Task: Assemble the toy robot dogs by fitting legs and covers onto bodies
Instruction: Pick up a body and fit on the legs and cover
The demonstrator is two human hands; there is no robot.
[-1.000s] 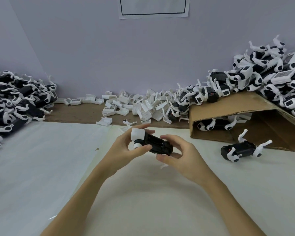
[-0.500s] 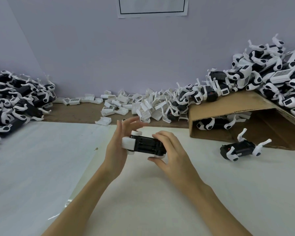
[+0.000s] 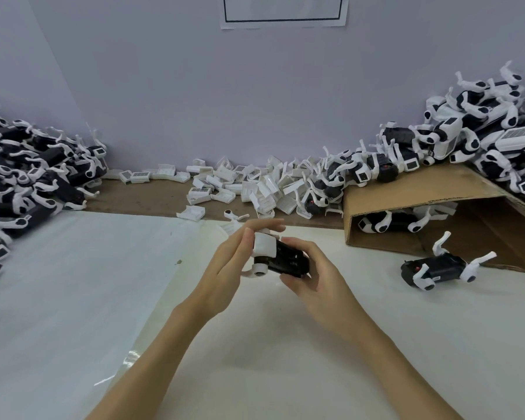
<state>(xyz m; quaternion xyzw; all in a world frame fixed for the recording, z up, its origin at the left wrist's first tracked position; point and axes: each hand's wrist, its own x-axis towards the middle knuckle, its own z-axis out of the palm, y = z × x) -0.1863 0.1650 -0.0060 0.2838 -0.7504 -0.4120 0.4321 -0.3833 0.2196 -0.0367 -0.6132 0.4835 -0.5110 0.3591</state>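
Note:
A black toy dog body [image 3: 288, 259] with a white front piece [image 3: 264, 246] and a white leg [image 3: 256, 270] is held above the white table, between both hands. My right hand [image 3: 312, 271] grips the body's rear end with curled fingers. My left hand [image 3: 231, 262] presses its straight fingers flat against the white front end. Loose white covers [image 3: 264, 186] lie in a heap along the wall behind.
A pile of black-and-white dogs [image 3: 28, 174] fills the left side. More dogs [image 3: 482, 128] are stacked on a tilted cardboard box [image 3: 422, 192] at the right. One dog [image 3: 443, 266] lies on the table before the box. A loose leg [image 3: 234, 215] lies beyond my hands.
My left hand has straightened from gripping the white end to pressing flat against it. The body has been turned in my hands, and the view has tilted down a little.

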